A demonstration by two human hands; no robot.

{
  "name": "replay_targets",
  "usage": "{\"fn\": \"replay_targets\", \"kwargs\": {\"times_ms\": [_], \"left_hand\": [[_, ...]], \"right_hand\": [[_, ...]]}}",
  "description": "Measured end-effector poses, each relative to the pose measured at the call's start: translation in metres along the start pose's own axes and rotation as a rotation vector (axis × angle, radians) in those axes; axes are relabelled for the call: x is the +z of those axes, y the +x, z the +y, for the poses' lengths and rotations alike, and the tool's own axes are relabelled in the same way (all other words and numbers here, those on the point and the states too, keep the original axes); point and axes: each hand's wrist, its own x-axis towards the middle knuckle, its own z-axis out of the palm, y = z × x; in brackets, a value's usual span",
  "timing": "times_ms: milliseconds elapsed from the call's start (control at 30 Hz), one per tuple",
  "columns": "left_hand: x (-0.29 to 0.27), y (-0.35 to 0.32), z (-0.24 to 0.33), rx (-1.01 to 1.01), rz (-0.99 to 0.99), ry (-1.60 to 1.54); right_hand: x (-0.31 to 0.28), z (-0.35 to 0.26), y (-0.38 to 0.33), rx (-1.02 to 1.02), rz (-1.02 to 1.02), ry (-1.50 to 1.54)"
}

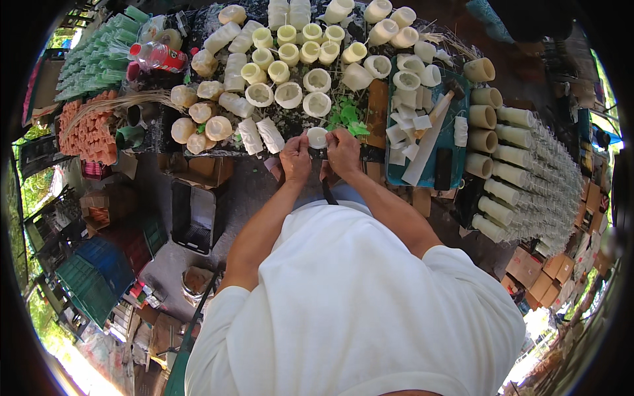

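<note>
Between my two hands, at the near edge of the table, is a small white wax cup (317, 138), its round opening facing up. The fingers of my left hand (295, 160) pinch its left side. Its right side is gripped by my right hand (344, 155), thumb and fingers pressed together. Two white carved candles (260, 136) lie just left of my left hand. Beyond the cup stand rows of hollow cream wax cups (288, 96), and green leaves (348, 117) lie close behind my right hand.
On the right, a teal tray (394, 173) holds white wax pieces and a hammer (449, 92). Wicked cream candles (502, 191) are stacked beyond it. To the left are a red-labelled bottle (158, 57), orange candles (89, 129) and green candles (99, 56). A black crate (195, 214) stands on the floor.
</note>
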Motion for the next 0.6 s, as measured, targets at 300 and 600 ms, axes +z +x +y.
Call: {"fn": "replay_targets", "kwargs": {"times_ms": [300, 600], "left_hand": [[0.006, 0.001, 0.008, 0.132, 0.022, 0.363], [0.003, 0.026, -0.021, 0.163, -0.123, 0.34]], "right_hand": [[0.008, 0.021, 0.026, 0.513, -0.228, 0.151], [0.032, 0.06, 0.035, 0.638, -0.357, 0.404]]}}
